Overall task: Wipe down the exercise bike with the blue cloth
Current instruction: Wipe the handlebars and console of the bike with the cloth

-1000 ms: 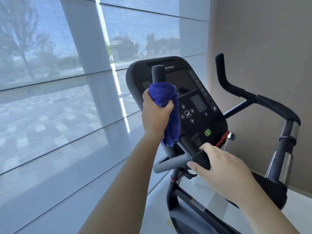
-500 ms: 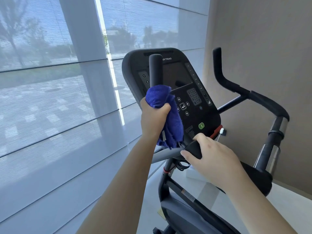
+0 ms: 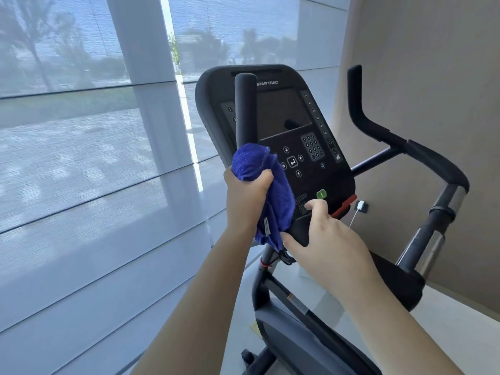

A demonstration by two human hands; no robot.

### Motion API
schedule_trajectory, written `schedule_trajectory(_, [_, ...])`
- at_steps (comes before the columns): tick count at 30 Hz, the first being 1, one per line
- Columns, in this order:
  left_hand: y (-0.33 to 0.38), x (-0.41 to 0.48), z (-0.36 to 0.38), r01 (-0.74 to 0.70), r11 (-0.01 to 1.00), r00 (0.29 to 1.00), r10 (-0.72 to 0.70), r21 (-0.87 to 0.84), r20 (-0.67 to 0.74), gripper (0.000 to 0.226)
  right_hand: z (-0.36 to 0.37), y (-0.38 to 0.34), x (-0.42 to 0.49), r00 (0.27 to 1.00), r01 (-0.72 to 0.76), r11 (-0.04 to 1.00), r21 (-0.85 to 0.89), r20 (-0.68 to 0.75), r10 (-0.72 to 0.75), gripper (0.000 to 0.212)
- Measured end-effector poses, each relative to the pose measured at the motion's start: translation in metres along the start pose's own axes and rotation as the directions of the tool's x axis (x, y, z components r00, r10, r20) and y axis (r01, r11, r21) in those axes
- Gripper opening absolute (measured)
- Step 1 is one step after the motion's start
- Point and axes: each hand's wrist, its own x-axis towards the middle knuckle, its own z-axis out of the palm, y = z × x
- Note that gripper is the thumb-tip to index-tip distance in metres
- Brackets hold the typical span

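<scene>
**Blue cloth on left upright grip: wipe under way**

At inspection the left hand was clenched round the blue cloth. The cloth was wrapped about the lower part of the left upright grip, directly in front of the console. Its loose tail hung below the fist and ended just beside the right hand. That hand grasped the dark padded bar under the console, with the thumb raised near the green button. The exercise bike stood beside a shaded window. Its right handlebar was well apart from both hands.

Handling assessment:
- The cloth appeared soft, light and pile-faced. It should mould to a round tube and slide along it under a closed fist.
- The best hold is judged to be the present one — a wad in the palm, with the fingers closing on the bar through the fabric.
- The hanging tail is a minor hazard, as it could snag the black cable below the console or drag across the keys.
- The bike looked heavy and rigid, and the bracing hand seemed adequate to steady it.
- The console face likely warrants only light pressure.

The step in hand appeared to be the upright grip — which surfaces were already clean could not be determined.
</scene>
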Motion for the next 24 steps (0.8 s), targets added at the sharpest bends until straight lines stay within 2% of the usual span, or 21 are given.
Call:
schedule_trajectory(7, [-0.001,-0.015,0.004,0.011,0.998,0.999,-0.010,0.055,-0.034,0.043,0.000,0.003,0.001,0.999,0.046,0.998,0.046,-0.014,-0.045,0.055])
schedule_trajectory(10, [-0.001,-0.017,0.004,-0.005,0.997,0.999,0.008,0.072,-0.049,0.045,0.000,0.006,0.001,0.999,0.043,0.990,0.137,0.011,-0.045,0.060])
schedule_trajectory(13, [-0.004,-0.015,0.005,-0.159,0.982,0.981,0.169,0.105,-0.095,0.045,-0.002,0.008,0.001,0.999,0.041,0.972,0.231,0.025,-0.048,0.064])
schedule_trajectory(16, [0.007,-0.006,0.002,-0.358,0.906,0.901,0.399,0.226,-0.170,0.052,-0.003,0.009,0.001,0.997,0.047,0.971,0.233,0.041,-0.058,0.064])
schedule_trajectory(19, [0.038,0.015,-0.004,-0.500,0.824,0.806,0.556,0.267,-0.206,0.048,-0.005,0.010,0.000,0.997,0.067,0.974,0.217,0.027,-0.075,0.060])
schedule_trajectory(21, [0.065,0.031,-0.003,-0.588,0.749,0.736,0.652,0.305,-0.181,0.044,-0.007,0.009,0.000,0.995,0.089,0.976,0.201,0.016,-0.095,0.058])
schedule_trajectory(24, [0.102,0.057,0.002,-0.629,0.614,0.668,0.741,0.476,-0.073,0.046,-0.009,0.010,-0.001,0.992,0.117,0.976,0.183,0.017,-0.122,0.058])
